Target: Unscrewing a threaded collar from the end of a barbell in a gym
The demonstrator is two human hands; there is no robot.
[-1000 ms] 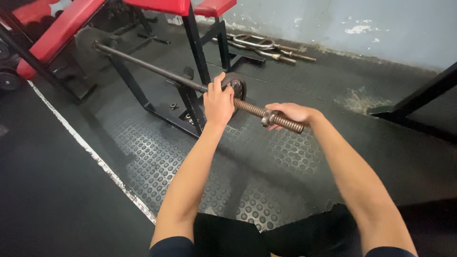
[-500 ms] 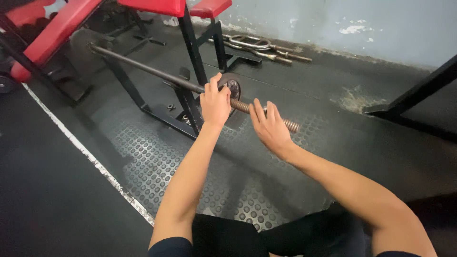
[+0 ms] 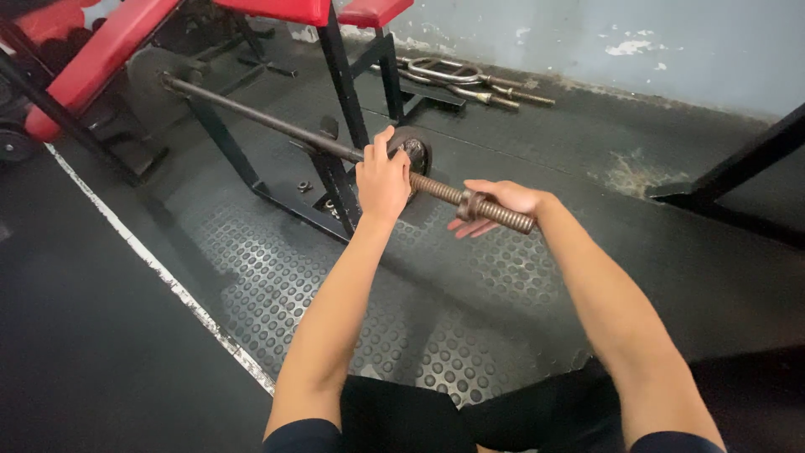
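Barbell (image 3: 277, 126) runs slantwise from upper left to centre right, its long smooth shaft crossing a black steel frame (image 3: 340, 180) that stands on the studded rubber mat (image 3: 436, 335). At far left, a red padded bench (image 3: 101, 59) slopes upward, with a small dark plate (image 3: 15, 143) on the floor below it and a white line (image 3: 159, 273) marking the mat's edge. Two further red pads (image 3: 335, 10) sit on black uprights at top centre. Near the bar's right end, a small dark disc (image 3: 417, 153) is mounted on the shaft, and beyond it the sleeve is threaded. Left hand (image 3: 382, 178) is clamped around the bar just beside the disc, fingers wrapped over the top, thumb raised against the disc's face. Right hand (image 3: 496, 204) lies on the threaded end, its fingers extended and loosely curved about a spin collar (image 3: 470, 205) rather than closed in a fist; the palm rests over the thread, and whether it grips firmly cannot be told. Behind, against the pale wall (image 3: 671, 42), spare bars (image 3: 470, 80) lie on the floor. At far right, a black beam (image 3: 738, 164) slants down to the mat.
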